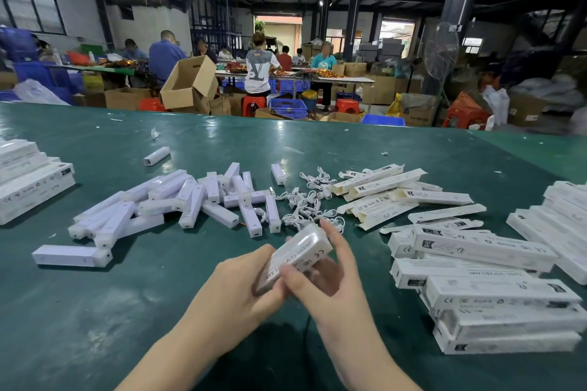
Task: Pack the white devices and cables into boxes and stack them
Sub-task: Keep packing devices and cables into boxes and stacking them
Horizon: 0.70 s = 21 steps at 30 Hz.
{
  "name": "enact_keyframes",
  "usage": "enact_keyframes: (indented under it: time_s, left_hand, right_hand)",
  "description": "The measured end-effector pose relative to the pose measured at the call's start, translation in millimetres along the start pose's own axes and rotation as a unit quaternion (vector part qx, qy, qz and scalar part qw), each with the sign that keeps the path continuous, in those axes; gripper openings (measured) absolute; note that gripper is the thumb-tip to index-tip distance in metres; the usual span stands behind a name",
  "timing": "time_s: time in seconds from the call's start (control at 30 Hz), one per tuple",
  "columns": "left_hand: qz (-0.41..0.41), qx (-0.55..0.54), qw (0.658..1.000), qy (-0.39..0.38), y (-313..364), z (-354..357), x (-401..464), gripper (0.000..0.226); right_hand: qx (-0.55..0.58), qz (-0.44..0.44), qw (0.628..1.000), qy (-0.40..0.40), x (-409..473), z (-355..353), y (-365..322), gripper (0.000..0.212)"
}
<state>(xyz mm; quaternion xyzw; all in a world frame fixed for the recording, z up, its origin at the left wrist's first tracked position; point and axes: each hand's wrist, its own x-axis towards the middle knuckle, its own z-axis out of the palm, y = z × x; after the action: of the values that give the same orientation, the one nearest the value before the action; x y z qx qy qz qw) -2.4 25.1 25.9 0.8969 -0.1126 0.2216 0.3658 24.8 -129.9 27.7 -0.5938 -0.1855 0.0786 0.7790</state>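
Both hands hold one long white printed box [298,254] above the green table [127,311], its far end pointing away from me. My left hand [235,289] grips it from below and the left. My right hand [324,276] curls round its near part, with the forefinger stretched up along its right side. A heap of bare white devices [190,203] lies to the left of centre. A tangle of white cables [309,200] sits just beyond the hands. Flat unfolded boxes [390,190] lie right of the cables.
Closed boxes are stacked at the right [495,305], at the far right edge [559,222] and at the far left [28,181]. One device [71,255] lies alone near the left. Behind the table, people work among cardboard cartons [189,81] and blue crates [289,108].
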Motion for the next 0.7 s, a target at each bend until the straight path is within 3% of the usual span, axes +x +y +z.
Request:
enact_keyframes:
  time_s: [0.13,0.33,0.47,0.57,0.7]
  left_hand:
    - [0.034,0.008,0.999,-0.034,2.5,1.5,-1.0,0.012]
    - [-0.034,0.038,0.999,-0.016,-6.9,-4.1,-0.4,0.026]
    - [-0.021,-0.048,0.998,-0.048,-1.1,-1.8,-0.1,0.037]
    - [-0.018,-0.056,0.996,-0.061,-0.1,2.4,-0.9,0.054]
    - [-0.005,-0.026,1.000,-0.012,-6.0,1.5,-1.0,0.054]
  right_hand:
    - [0.025,0.016,1.000,-0.006,3.8,-2.0,-6.2,0.033]
    - [0.085,-0.029,0.990,0.108,10.6,-17.5,-16.7,0.053]
    - [0.054,0.067,0.996,0.025,3.2,-3.7,-6.9,0.042]
    - [0.124,0.146,0.981,-0.024,-2.4,6.3,-5.0,0.038]
    - [0.280,0.143,0.945,0.089,4.5,-3.3,-15.9,0.055]
